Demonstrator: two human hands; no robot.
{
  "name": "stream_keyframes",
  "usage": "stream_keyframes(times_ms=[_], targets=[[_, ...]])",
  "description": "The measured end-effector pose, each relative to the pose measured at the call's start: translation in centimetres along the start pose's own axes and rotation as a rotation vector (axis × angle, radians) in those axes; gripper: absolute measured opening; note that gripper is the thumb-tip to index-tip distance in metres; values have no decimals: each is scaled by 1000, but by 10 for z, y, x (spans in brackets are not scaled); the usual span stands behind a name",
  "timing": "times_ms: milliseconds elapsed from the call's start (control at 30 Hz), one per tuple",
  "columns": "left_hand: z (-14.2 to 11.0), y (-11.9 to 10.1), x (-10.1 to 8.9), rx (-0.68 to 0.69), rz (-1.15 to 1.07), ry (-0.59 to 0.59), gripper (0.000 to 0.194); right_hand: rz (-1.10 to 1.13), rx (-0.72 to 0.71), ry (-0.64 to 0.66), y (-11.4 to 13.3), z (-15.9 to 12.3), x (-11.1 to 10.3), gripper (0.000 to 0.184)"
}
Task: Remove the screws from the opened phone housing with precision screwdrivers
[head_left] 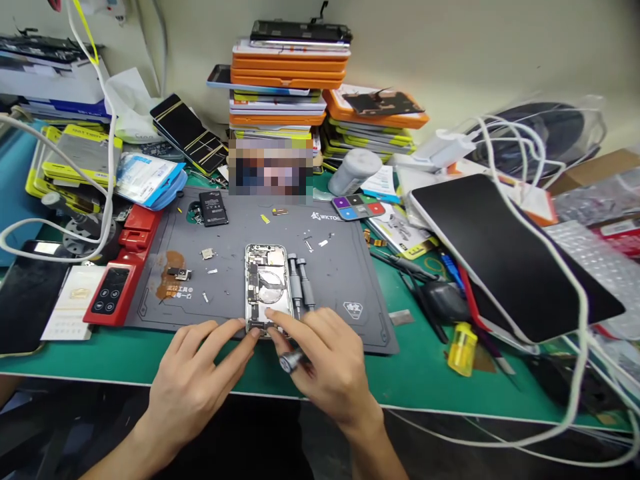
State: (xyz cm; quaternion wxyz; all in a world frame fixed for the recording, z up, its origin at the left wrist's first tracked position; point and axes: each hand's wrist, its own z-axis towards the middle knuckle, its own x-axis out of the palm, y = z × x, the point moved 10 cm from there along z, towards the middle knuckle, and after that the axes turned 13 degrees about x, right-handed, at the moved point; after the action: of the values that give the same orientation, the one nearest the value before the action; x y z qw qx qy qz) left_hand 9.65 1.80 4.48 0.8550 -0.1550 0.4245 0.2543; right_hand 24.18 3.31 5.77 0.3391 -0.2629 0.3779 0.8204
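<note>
On the gray mat point(340, 287) lies an opened smartphone point(270, 287), its lower left corner pinched by the left hand point(195, 370), its lower end touched by the right hand point(333, 363) clasping a screwdriver point(289, 362).

Pale wall point(450, 47) behind green-topped bench point(420, 377)

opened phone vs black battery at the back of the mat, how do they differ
The opened phone is larger than the black battery. The phone has a pale frame around bare parts; the battery is a dark block. The left hand and right hand touch the phone; neither touches the battery. Phone and battery lie on the gray mat.
</note>
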Motion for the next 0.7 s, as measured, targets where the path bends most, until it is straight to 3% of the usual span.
stream_keyframes(times_ms=[167,700], targets=[[-2,0,2,-8,-6,-1,31,-78,-83,95,8,2,18,24],[-3,2,2,2,-13,-4,32,-87,-47,147,3,-1,24,26]])
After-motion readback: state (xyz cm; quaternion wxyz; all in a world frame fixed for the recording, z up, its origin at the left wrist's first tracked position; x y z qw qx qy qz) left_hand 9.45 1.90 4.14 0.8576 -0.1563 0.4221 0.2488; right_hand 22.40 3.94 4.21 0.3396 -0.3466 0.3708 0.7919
